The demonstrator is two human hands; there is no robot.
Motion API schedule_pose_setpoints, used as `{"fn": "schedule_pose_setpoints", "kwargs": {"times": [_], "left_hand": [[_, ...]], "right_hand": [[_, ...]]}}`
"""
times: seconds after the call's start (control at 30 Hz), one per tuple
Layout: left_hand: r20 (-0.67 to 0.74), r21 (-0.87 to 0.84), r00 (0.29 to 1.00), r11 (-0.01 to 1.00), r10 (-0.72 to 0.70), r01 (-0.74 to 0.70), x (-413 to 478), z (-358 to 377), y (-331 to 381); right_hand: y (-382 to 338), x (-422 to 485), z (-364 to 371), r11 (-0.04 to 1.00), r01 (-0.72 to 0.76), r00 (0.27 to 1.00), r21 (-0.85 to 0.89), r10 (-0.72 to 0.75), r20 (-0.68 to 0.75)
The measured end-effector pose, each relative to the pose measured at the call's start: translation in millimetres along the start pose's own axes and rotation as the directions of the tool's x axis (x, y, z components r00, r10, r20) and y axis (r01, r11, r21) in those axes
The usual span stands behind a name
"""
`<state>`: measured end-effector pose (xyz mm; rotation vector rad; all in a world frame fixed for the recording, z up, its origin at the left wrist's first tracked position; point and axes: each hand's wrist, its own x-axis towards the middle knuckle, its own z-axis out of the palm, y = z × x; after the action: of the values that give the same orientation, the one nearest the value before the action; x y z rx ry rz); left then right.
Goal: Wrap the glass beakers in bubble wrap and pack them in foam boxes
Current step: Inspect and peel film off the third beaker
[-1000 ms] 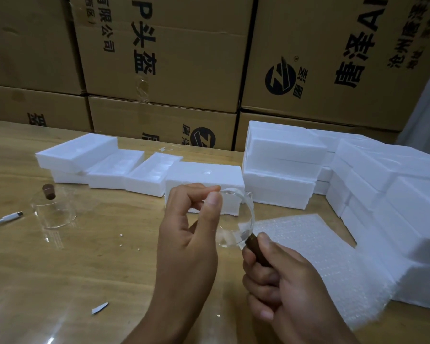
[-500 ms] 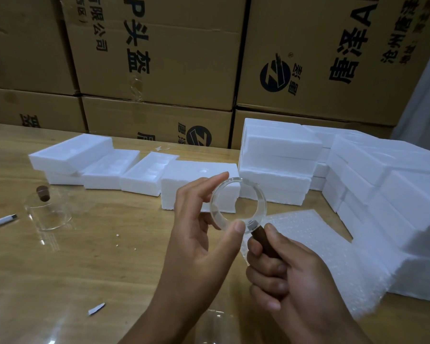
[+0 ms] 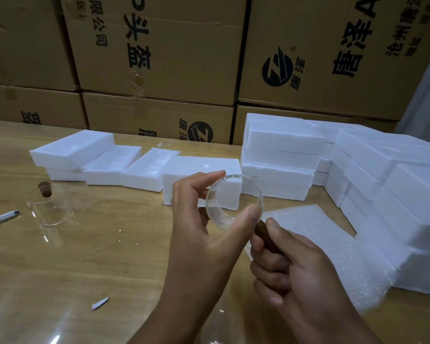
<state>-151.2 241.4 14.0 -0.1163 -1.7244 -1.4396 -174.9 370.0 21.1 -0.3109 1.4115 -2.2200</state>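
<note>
Clear glossy glass beaker [image 3: 233, 202], matt white foam boxes [image 3: 281, 155], wood-grain table [image 3: 97, 244].

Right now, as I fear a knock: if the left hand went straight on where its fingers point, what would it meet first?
Probably the white rectangular foam box on the wooden table, behind the clear round glass beaker that the left hand pinches by its rim; the depth between them is unclear.

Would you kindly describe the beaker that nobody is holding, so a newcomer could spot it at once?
On the wooden table, look in front of the left end of the row of foam boxes. The beaker stands there beside a white pen: clear glass, brown handle, and free of any hand, unlike the raised beaker.
</note>
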Motion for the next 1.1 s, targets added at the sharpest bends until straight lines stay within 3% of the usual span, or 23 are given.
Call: {"fn": "schedule_pose_setpoints", "kwargs": {"times": [0.27, 0.47, 0.63, 0.77, 0.9, 1.0, 1.1], "left_hand": [[-0.119, -0.079, 0.99, 0.995, -0.075, 0.066, 8, -4, 6], [-0.039, -0.083, 0.997, 0.995, -0.064, 0.06, 7, -6, 5], [0.045, -0.087, 0.997, 0.994, -0.056, 0.059, 2, -5, 1], [0.086, -0.126, 0.994, 0.989, -0.07, 0.081, -2, -4, -1], [0.092, -0.121, 0.994, 0.99, -0.06, 0.071, -4, -5, -3], [0.111, -0.06, 0.993, 0.997, -0.05, 0.057, -7, -3, -5], [0.125, 0.035, 0.99, 0.998, -0.062, 0.058, -8, -1, -7]], "right_hand": [[1, -1, 2, 1.0, -0.005, 1.0, -0.026, 0.005, -0.014], [-2, -1, 1, 0.999, 0.033, 0.997, -0.002, -0.033, -0.075], [-4, -1, -5, 0.962, 0.188, 0.967, -0.197, -0.216, -0.133], [-3, -3, -9, 0.869, 0.249, 0.927, -0.428, -0.342, -0.155], [-3, -4, -6, 0.688, 0.297, 0.848, -0.662, -0.508, -0.148], [-2, -5, -3, 0.547, 0.339, 0.779, -0.765, -0.619, -0.098], [1, -5, -1, 0.472, 0.352, 0.748, -0.808, -0.661, -0.059]]}}
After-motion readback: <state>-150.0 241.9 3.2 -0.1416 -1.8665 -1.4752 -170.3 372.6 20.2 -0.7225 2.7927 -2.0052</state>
